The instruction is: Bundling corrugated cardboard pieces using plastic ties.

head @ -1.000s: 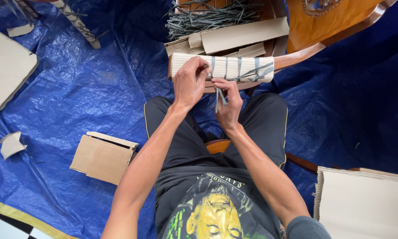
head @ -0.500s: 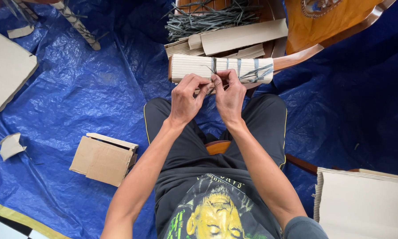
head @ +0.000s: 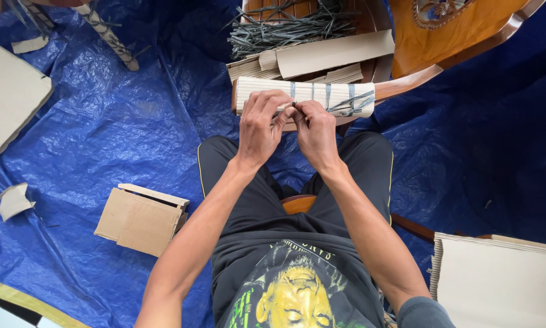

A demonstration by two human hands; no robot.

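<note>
A pale roll of corrugated cardboard [head: 340,96], bound by several grey straps, lies across the edge of a wooden stool in front of my knees. My left hand [head: 259,124] and my right hand [head: 313,129] meet at the roll's middle. Both pinch a thin grey strap [head: 292,104] between fingertips, right against the roll's front. The loose ends of another strap cross near the roll's right end [head: 353,104]. My palms hide part of the roll.
Behind the roll sit cardboard strips [head: 331,54] and a heap of grey straps [head: 285,30]. A folded cardboard piece [head: 140,218] lies on the blue tarpaulin [head: 103,127] at left. A flat sheet [head: 9,94] is far left, a cardboard stack [head: 498,279] at lower right.
My hands have come together at the roll's middle and risen slightly. The strap held lower by my right hand a second ago is now pinched tight at the roll.
</note>
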